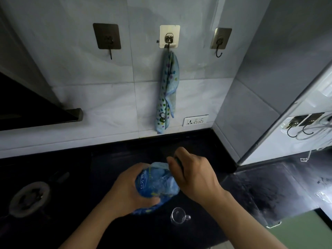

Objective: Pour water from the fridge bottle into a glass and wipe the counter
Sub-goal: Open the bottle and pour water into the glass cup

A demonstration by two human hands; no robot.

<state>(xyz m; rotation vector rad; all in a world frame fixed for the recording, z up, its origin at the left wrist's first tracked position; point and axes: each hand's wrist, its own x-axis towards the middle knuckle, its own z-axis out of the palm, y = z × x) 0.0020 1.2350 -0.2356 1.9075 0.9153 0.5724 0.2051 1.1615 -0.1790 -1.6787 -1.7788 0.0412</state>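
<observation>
Head view: we start at the fingers (171,161) of the right hand (195,175), which are closed around the top end of the bottle (158,184). The cap itself is hidden under them, so we cannot tell whether it is on, loosened or off. The left hand (129,186) wraps the bottle's body from the 9 o'clock side, fingers curled under and around it, holding it clear of the worktop (116,159).

Key relation: the bottle's long axis runs from about 7 o'clock (base, nearest us) to about 1 o'clock (neck, under the right fingers). It is tilted away from us, not upright.

The glass (177,215), a clear cup with a small handle at its 3 o'clock side, stands upright on the worktop at about 5 o'clock from the bottle's body, below the right wrist and near the base end. It looks empty, though it is too transparent to be sure. We judge the neck points the wrong way for pouring: the mouth must swing round toward 5 o'clock, or the glass must move. The right hand is nearer the glass.

Further out, at 12 o'clock, a spotted blue cloth (168,92) hangs from the middle wall hook (169,39), untouched, well apart from both hands.
</observation>
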